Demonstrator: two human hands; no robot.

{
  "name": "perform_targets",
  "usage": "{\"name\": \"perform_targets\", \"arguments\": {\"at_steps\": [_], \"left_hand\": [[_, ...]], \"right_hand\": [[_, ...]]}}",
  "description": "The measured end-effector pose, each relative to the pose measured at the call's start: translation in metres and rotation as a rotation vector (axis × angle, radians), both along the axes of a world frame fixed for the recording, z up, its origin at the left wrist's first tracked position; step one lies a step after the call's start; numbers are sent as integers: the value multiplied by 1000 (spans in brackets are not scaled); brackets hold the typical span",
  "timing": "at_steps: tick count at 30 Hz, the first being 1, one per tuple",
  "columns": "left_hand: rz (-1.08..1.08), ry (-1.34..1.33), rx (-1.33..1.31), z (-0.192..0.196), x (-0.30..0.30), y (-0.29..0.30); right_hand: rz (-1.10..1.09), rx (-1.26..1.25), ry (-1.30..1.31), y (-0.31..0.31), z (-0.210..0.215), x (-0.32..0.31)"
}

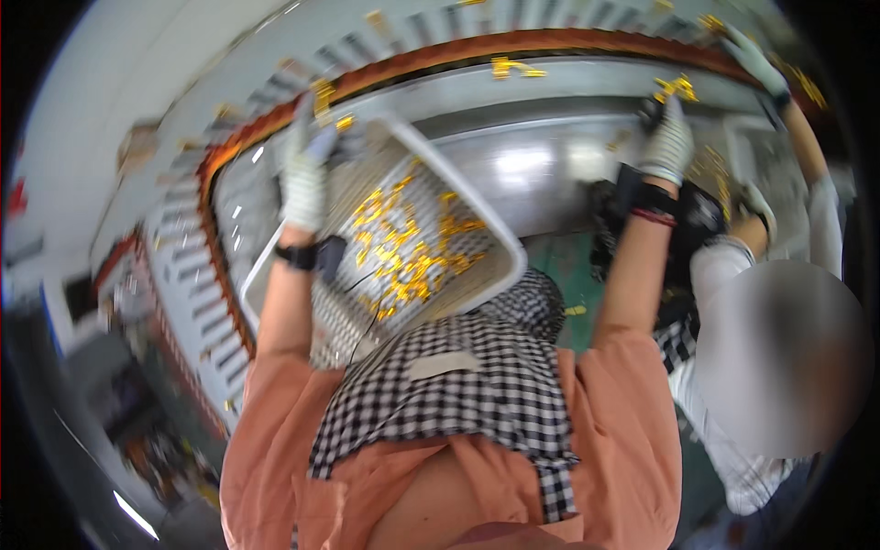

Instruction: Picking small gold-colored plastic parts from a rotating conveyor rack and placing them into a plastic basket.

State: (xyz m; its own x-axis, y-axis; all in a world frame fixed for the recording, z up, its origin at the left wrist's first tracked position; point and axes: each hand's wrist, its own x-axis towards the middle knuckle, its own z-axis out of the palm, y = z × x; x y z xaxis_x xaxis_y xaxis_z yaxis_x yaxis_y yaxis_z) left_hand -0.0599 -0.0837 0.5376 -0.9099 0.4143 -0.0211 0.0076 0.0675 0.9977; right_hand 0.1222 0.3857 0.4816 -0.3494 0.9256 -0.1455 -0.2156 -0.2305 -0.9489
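Note:
My left hand [305, 183], in a pale striped work glove, reaches up to the curved conveyor at the far left of the white crate. Its fingers are smeared by motion. A gold-yellow piece [323, 98] is at the fingertips and another piece [345, 122] is beside the thumb; whether either is gripped is unclear. My right hand [668, 148], gloved alike, is closed round a small bunch of gold-yellow pieces [676, 89] over the far ledge. The white crate [458, 183] stands tilted below my left hand, many similar pieces [408, 261] scattered inside it.
A slatted conveyor [513, 41] with an orange-brown edge curves round the far and left sides. Loose gold pieces [516, 68] lie on its inner ledge. At the right, a co-worker's gloved hand [753, 60] reaches the conveyor. A dark bag [692, 220] is beside my right forearm.

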Motion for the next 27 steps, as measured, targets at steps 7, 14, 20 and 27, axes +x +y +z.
{"name": "perform_targets", "arguments": {"at_steps": [7, 14, 20, 27], "left_hand": [[-114, -105, 247, -3, 19, -29], [-66, -56, 176, -7, 35, -40], [-38, -70, 211, 0, 35, -42], [172, -176, 182, -14, 38, -61]], "right_hand": [[23, 13, -384, 0, -56, -48], [84, 332, -806, 12, -79, -49], [146, 641, -1040, -3, -40, -34], [450, 1185, -398, -157, 42, -85]]}}
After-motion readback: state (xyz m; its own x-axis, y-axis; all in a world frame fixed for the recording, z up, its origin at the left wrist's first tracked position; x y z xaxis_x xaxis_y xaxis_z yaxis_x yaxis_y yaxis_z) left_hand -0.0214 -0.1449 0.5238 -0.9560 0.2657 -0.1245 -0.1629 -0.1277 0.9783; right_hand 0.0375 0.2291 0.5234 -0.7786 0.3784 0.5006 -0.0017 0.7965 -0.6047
